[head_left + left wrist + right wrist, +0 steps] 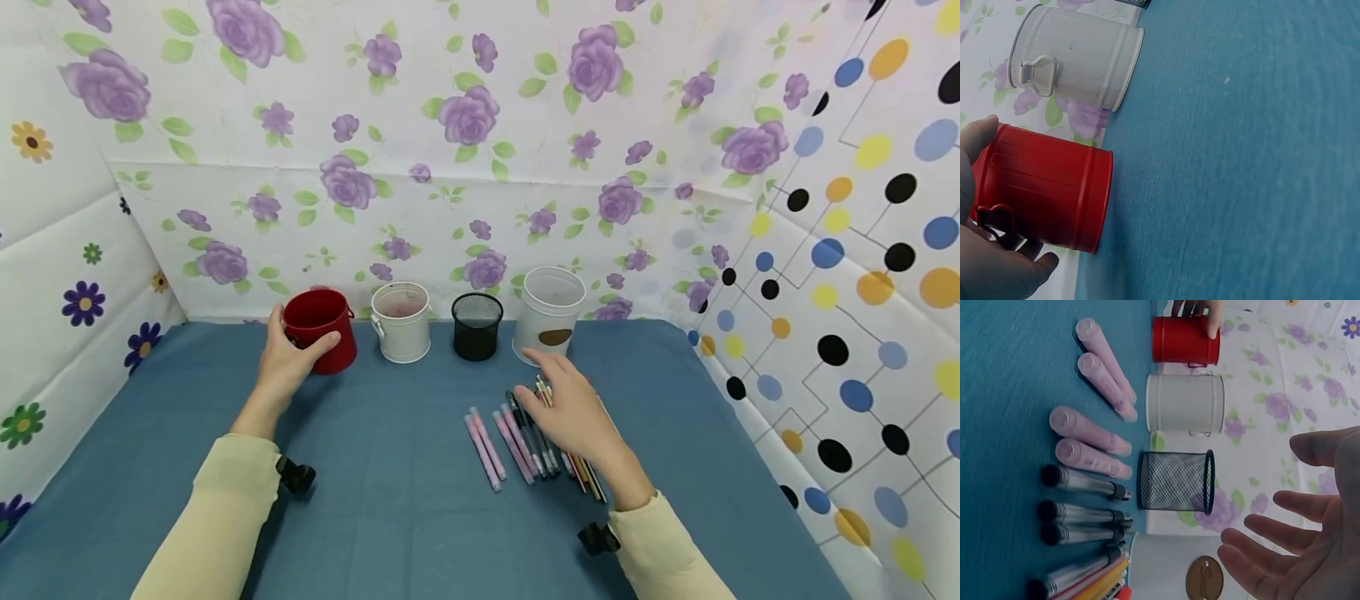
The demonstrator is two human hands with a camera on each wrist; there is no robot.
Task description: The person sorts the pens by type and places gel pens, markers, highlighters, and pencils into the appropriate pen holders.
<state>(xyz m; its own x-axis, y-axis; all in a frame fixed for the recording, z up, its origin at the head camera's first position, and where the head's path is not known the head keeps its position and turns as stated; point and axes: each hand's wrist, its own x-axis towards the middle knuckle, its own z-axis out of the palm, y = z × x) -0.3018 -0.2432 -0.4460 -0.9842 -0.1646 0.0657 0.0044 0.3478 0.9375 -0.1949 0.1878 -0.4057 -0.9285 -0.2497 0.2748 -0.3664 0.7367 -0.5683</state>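
Head view: I see the left hand (283, 368) gripping the round red metal bucket (342, 348), leftmost; the right hand (576, 412), spread and empty, hangs over slim pink and black plastic pens (536, 438) lying lengthwise far-to-near.

A screened-off tabletop booth; whether it stands in a home, an office or a lab cannot be told.
The tabletop (405, 517) is spread with blue cloth, and printed sheets wall it in on three sides: purple roses on the floral sheet (420, 108) behind the far edge, daisy-like blooms on the flower-print sheet (45, 250) along the left edge, coloured dots joined by lines on the dotted sheet (862, 200) along the right. Fold creases cross the floral sheet. Pink pens (482, 452) and a black mesh pen cup (475, 340) give it a desk-like look.
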